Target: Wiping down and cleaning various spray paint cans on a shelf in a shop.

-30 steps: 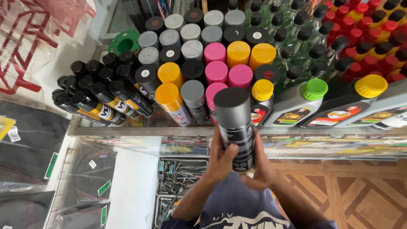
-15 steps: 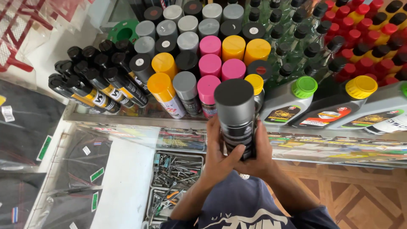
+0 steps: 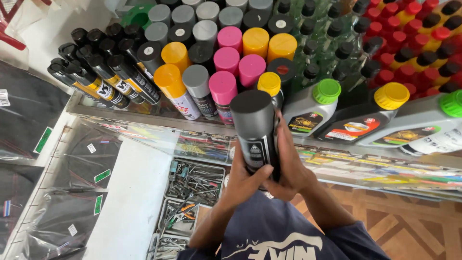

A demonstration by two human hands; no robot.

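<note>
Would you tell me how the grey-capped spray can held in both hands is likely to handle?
The spray can looks rigid, probably metal. Its smooth round body may slip, and would likely roll if laid down. Being tall and narrow, it could tip easily.

spray can black, grey cap | shelf caps pink, yellow (some grey) | shirt navy

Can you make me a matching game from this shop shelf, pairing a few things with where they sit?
Things:
1. grey-capped can
2. green-capped jug
3. tray of small metal parts
4. red-capped bottles

Places:
A. far right, back of the shelf
B. under the glass, below the shelf
C. between both hands
D. on the shelf just right of the held can

Pairs: 1-C, 2-D, 3-B, 4-A
</note>
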